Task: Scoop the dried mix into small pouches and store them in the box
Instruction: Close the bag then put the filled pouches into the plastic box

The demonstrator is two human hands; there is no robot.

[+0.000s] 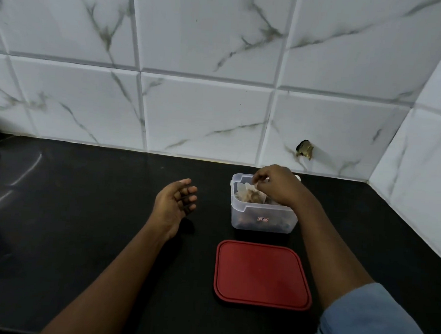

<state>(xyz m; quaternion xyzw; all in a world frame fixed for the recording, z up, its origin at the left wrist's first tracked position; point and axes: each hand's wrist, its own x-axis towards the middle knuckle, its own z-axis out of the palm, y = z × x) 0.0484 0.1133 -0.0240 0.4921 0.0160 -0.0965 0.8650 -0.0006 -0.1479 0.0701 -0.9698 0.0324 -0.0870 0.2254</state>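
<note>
The red lid (263, 274) is lying nearest on the black table (82, 210). Next, the left hand (172, 202) is hovering, fingers (190, 190) loose, holding nothing. Farther on, the right hand (277, 187) is pinching a filled pouch (251, 194) at the top of the clear box (262, 219). It is best to be lowering it gently and laying it flat.

box (262, 219) — clear, upright, open | pouch (251, 194) — filled with brown mix, inside box | red lid (262, 274) flat, just beside box
</note>
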